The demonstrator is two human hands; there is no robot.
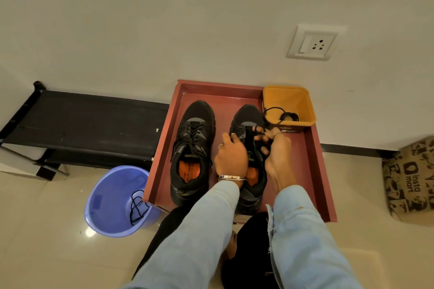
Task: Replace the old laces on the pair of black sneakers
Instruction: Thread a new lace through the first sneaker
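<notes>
My left hand [231,156] steadies the right sneaker [249,159]; my right hand [273,142] pinches the lace [272,110], which could snag on the tub [289,104] rim.

Both arms reach forward in light blue denim sleeves, roughly side by side. Left hand [231,156] lies back-up, fingers curled down and index stretched toward the far side, with a ring on one finger and a silver bangle at the wrist. Right hand [273,145] sits just right of it, fingers bent, pinching a black lace [258,133] at the fingertips.
</notes>
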